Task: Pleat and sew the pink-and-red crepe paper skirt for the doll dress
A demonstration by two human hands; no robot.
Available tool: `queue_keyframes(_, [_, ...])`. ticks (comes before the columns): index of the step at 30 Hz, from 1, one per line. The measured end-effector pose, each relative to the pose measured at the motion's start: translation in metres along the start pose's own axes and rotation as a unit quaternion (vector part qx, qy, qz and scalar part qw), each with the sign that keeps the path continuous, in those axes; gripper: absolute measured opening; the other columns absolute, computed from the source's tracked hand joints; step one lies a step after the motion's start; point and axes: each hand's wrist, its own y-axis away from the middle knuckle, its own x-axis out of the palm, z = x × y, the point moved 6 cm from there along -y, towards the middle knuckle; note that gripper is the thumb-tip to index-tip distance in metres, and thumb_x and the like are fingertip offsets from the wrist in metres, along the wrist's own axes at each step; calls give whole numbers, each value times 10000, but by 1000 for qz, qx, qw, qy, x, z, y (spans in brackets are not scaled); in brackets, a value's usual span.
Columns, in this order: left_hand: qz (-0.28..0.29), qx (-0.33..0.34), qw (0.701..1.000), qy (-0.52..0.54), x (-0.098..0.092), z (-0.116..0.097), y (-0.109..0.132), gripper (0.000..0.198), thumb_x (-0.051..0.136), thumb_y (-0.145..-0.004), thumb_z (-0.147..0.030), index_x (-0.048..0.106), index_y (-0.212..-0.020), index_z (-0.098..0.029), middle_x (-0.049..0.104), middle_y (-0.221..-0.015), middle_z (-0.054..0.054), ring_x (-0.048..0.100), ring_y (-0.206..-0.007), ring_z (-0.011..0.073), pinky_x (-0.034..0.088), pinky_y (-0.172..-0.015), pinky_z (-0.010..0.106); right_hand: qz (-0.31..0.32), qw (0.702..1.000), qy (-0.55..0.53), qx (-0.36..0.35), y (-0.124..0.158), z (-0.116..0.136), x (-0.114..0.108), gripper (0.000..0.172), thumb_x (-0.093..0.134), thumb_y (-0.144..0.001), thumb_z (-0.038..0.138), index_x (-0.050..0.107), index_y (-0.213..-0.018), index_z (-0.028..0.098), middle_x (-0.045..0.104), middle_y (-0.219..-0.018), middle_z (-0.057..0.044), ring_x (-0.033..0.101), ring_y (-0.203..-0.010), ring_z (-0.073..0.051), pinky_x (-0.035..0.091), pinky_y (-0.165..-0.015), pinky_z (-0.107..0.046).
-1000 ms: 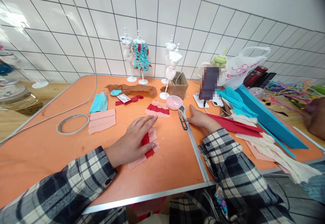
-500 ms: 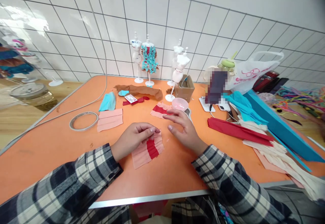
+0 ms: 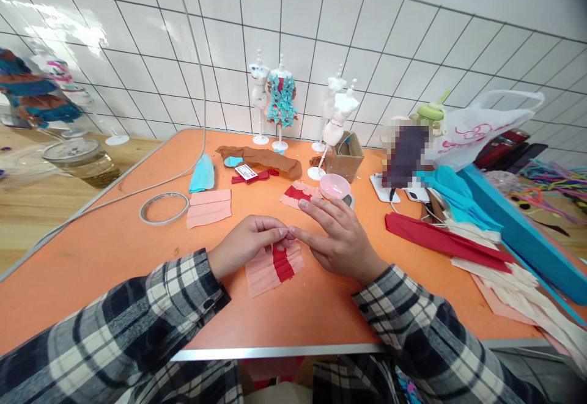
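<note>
Thumb and fingers of my left hand (image 3: 245,245) are pinched together over the table; whatever lies in the pinch is too small to make out. My right hand (image 3: 346,242) meets those fingertips with one digit, its other fingers stretched out and apart. Beneath the hands lies a pleated pink cloth piece with a red band (image 3: 283,266), partly covered by my left hand. A similar pink-and-red piece (image 3: 296,193) rests just beyond my right fingers, beside a pink bowl (image 3: 334,187). Left of my hands is a plain pink pleated cloth (image 3: 210,208).
Small white dress forms (image 3: 260,95) stand by the tiled wall, one dressed in turquoise and red (image 3: 281,101). A cardboard box (image 3: 346,159), a tape roll (image 3: 164,195) and a brown cloth strip (image 3: 270,161) are nearby. Folded red cloth (image 3: 444,242) lies right. A cable (image 3: 202,86) crosses the left side.
My right hand has moved left, so one digit now meets my left fingertips. The whole view has shifted slightly. The cloth pieces stay where they lay.
</note>
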Motion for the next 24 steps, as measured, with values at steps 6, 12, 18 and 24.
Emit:
queue_keyframes(6, [-2, 25, 999, -21, -3, -1, -1, 324, 693, -818, -452, 799, -807, -146, 739, -707, 64, 625, -686, 182, 479, -638, 289, 9, 1000, -10, 9, -1, 0, 1, 484, 601, -916, 135, 660, -1314, 405, 512, -1561, -22, 436, -1467, -266, 362, -1180, -547])
queue_keyframes(12, [-21, 24, 999, 14, -5, -1, 0, 276, 690, -836, -408, 823, -803, -169, 789, -775, 74, 625, -683, 166, 512, -663, 282, -1, 999, -34, 17, -3, -1, 1, 545, 584, -902, 100, 636, -1374, 366, 469, -1588, -79, 440, -1459, -280, 411, -1139, -536])
queue_keyframes(18, [-57, 27, 998, -11, -10, 1, 1, 313, 706, -825, -451, 829, -875, -167, 816, -847, 88, 673, -701, 183, 559, -702, 310, 10, 987, -135, 89, 0, -10, 13, 535, 523, -939, 124, 595, -1429, 328, 328, -1664, -98, 421, -1472, -289, 433, -1123, -558])
queue_keyframes(24, [-55, 59, 991, -107, -3, -4, 1, 343, 680, -852, -481, 824, -873, -170, 828, -913, 95, 746, -855, 250, 587, -807, 343, -59, 957, -191, 211, 3, -23, 14, 321, 602, -937, 253, 687, -1246, 248, 645, -1321, -129, 623, -1224, -260, 523, -1027, -475])
